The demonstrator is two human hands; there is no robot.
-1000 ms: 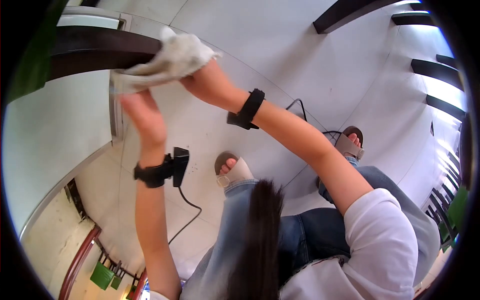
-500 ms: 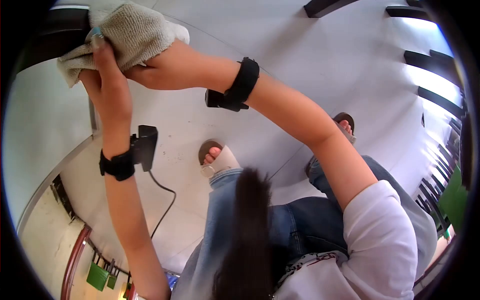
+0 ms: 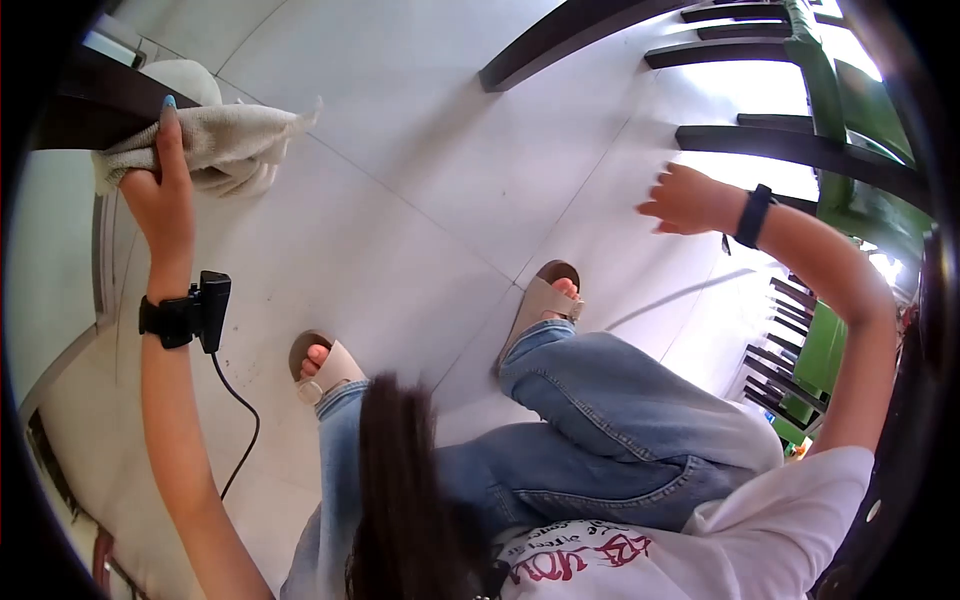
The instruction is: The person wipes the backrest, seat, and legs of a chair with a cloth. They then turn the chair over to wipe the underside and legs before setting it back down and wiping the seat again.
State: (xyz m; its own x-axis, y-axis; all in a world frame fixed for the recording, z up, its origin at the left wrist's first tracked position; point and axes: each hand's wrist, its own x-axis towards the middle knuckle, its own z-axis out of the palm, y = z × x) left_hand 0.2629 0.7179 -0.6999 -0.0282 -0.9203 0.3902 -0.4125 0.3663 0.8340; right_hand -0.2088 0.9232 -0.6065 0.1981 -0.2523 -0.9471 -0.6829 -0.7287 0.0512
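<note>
My left hand (image 3: 165, 205) is closed around a beige towel (image 3: 225, 140), the thumb on top. The towel is pressed against the end of a dark wooden bar (image 3: 95, 100), perhaps a furniture leg, at the upper left. Part of the towel hangs loose to the right of the hand. My right hand (image 3: 695, 200) is in the air at the right, away from the towel, near dark wooden legs. Its fingers are slightly bent and apart, with nothing in them.
Another dark wooden leg (image 3: 540, 50) reaches in from the top. Several chairs with dark legs and green parts (image 3: 825, 345) stand at the right. A pale panel (image 3: 50, 250) lies at the left. My sandalled feet rest on the tiled floor (image 3: 400, 250).
My right hand has let go of the towel and swung far to the right. My left hand stays on the towel. The view has shifted toward the right.
</note>
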